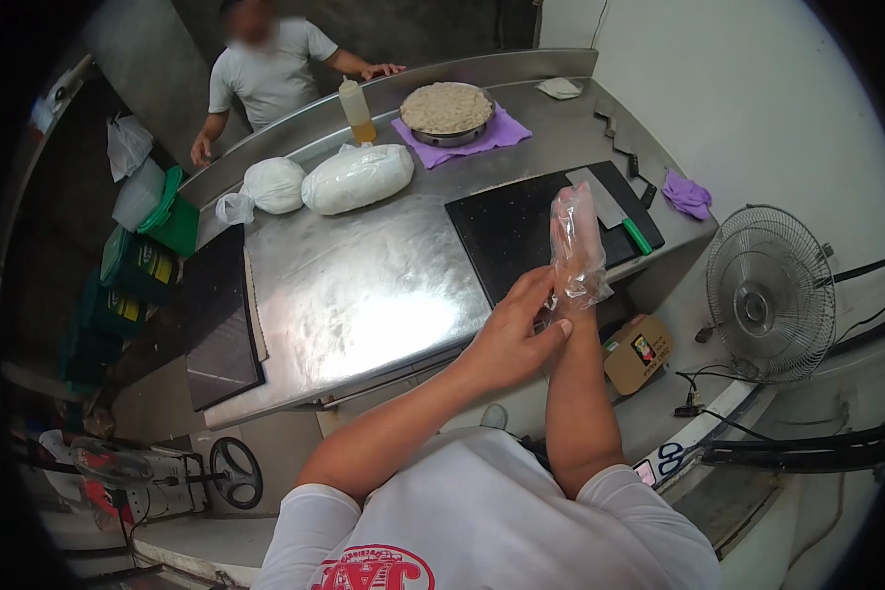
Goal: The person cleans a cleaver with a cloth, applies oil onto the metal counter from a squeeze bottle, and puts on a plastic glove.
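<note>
My right hand is inside a clear, loose plastic glove, its fingers stretched out over the black board and holding nothing. My bare left hand is at the right wrist, with fingers and thumb closed on the glove's crumpled cuff. Beside the gloved hand, a wide-bladed knife with a green handle lies on the board. The fingertips look pinkish through the plastic.
On the steel counter are two white wrapped bundles, a squeeze bottle and a heaped round pan on a purple cloth. A person stands behind. A fan is at the right, green tubs left.
</note>
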`<act>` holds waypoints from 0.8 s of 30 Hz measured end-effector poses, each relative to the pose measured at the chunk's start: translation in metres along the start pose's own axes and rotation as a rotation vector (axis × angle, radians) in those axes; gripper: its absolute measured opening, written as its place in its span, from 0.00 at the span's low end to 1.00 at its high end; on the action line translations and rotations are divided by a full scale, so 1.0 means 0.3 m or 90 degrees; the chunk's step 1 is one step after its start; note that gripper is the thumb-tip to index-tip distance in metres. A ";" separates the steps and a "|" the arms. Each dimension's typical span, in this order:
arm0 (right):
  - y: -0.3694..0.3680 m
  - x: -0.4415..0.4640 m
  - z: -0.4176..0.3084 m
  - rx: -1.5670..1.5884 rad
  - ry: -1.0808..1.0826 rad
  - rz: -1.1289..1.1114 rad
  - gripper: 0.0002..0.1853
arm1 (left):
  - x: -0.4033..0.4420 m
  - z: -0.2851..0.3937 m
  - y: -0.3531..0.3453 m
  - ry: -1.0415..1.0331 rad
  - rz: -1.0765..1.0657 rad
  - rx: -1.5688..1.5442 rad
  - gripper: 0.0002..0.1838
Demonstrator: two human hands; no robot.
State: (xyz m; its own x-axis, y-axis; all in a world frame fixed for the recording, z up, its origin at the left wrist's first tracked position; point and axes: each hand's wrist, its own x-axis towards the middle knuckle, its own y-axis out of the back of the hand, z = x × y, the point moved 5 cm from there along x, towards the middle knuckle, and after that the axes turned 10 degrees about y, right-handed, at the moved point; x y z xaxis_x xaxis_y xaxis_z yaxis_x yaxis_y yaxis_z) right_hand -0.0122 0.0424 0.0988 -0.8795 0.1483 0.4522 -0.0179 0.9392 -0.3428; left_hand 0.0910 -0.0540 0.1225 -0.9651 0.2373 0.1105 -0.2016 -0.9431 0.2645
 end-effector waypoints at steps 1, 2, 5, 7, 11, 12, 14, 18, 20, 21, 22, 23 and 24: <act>0.002 0.000 0.001 -0.002 0.015 -0.009 0.33 | 0.001 -0.004 -0.002 0.008 -0.003 -0.011 0.29; 0.002 -0.001 -0.002 -0.003 0.015 -0.009 0.33 | 0.001 -0.007 -0.004 0.015 -0.006 -0.022 0.29; 0.000 -0.002 -0.006 0.006 0.007 -0.004 0.34 | 0.001 -0.002 -0.004 0.020 -0.010 -0.023 0.28; 0.000 -0.004 -0.007 -0.017 0.014 -0.018 0.34 | 0.002 -0.003 -0.003 0.009 -0.003 -0.008 0.28; -0.007 -0.008 -0.023 0.032 -0.004 0.009 0.33 | 0.002 0.004 -0.003 0.008 -0.002 0.008 0.28; -0.001 -0.005 -0.010 0.017 0.011 0.005 0.33 | 0.002 0.002 -0.005 0.009 -0.002 0.008 0.28; 0.012 -0.002 0.010 0.006 0.024 -0.003 0.33 | 0.003 -0.011 -0.006 0.016 0.006 -0.016 0.28; -0.008 -0.002 0.012 0.007 0.010 -0.009 0.33 | 0.004 -0.028 -0.005 -0.030 0.033 0.020 0.29; -0.003 0.001 0.029 0.097 0.012 0.029 0.33 | 0.000 -0.023 -0.002 -0.021 0.022 0.023 0.29; -0.009 0.003 0.037 0.092 0.012 0.022 0.33 | -0.003 -0.026 0.002 -0.013 0.023 0.044 0.29; -0.014 0.003 0.042 0.097 0.010 0.016 0.33 | -0.008 -0.022 0.012 -0.011 0.031 0.046 0.29; -0.025 0.000 0.040 0.097 -0.007 0.011 0.33 | -0.014 -0.019 0.019 0.005 0.023 0.028 0.30; -0.038 -0.005 0.040 0.096 -0.023 0.006 0.32 | -0.019 -0.019 0.027 0.020 0.016 0.011 0.30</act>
State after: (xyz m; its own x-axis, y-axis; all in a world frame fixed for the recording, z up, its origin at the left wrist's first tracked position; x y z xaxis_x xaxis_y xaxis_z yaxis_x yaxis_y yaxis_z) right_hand -0.0164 0.0276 0.0922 -0.8965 0.1430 0.4194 -0.0788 0.8800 -0.4684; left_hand 0.0940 -0.0645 0.1184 -0.9747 0.2056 0.0872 -0.1744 -0.9446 0.2780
